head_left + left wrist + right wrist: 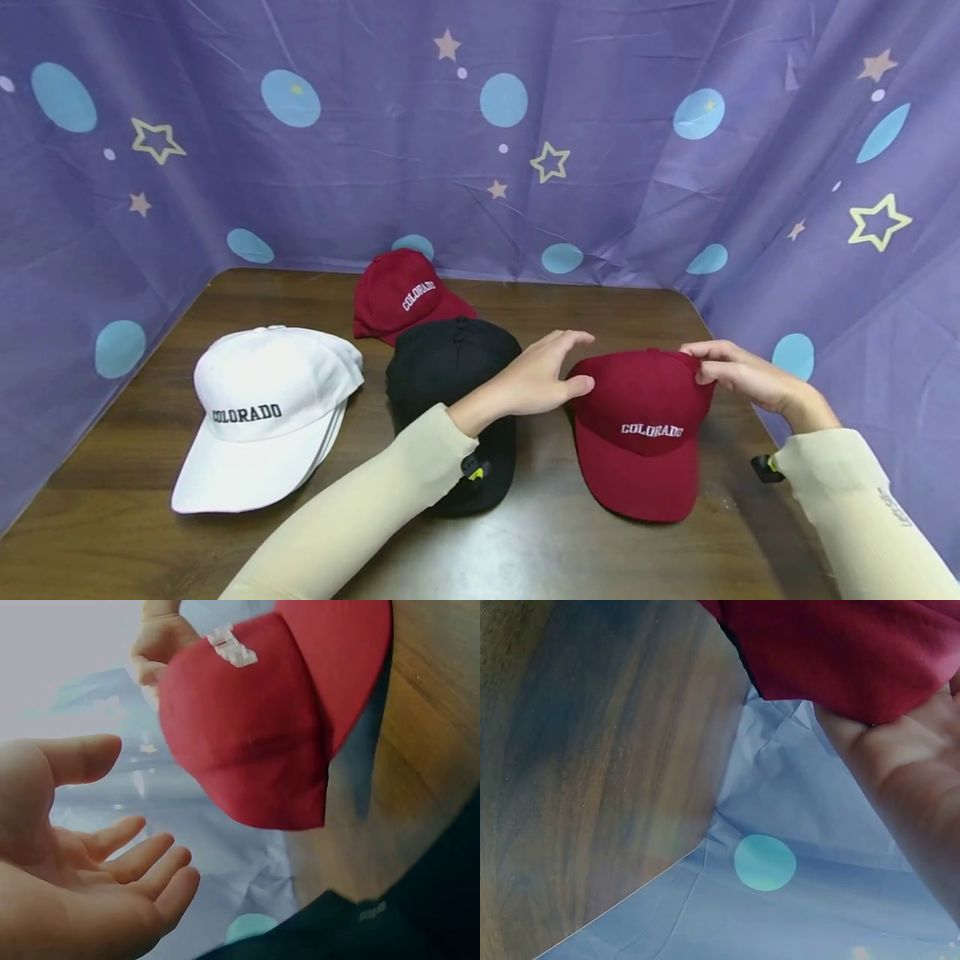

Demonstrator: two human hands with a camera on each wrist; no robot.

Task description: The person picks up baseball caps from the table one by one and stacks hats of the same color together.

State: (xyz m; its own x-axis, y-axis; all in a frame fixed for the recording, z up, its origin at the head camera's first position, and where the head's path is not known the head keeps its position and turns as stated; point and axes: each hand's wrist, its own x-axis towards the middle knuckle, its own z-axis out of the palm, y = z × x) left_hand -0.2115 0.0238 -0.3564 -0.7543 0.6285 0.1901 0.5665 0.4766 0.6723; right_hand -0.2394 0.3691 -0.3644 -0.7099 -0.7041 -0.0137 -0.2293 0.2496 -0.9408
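A red baseball cap [641, 387] with white COLORADO lettering is at the right of the table, its brim toward me. My right hand [742, 379] pinches the right side of its crown, thumb in front and fingers behind. In the right wrist view, the red cloth [840, 656] lies against that hand [915, 750]. On the cap's other side is my left hand [534, 382], thumb and fingers spread. The left wrist view shows a gap between this hand [97, 862] and the cap [247, 727]. Under my left forearm, a black cap [450, 362] is partly covered.
White caps [273, 367], nested with their brims layered, sit at the left of the wooden table [300, 558]. Behind the black cap, another red cap [382, 292] lies tilted. A purple curtain [397, 167] with stars and dots encloses the back and sides.
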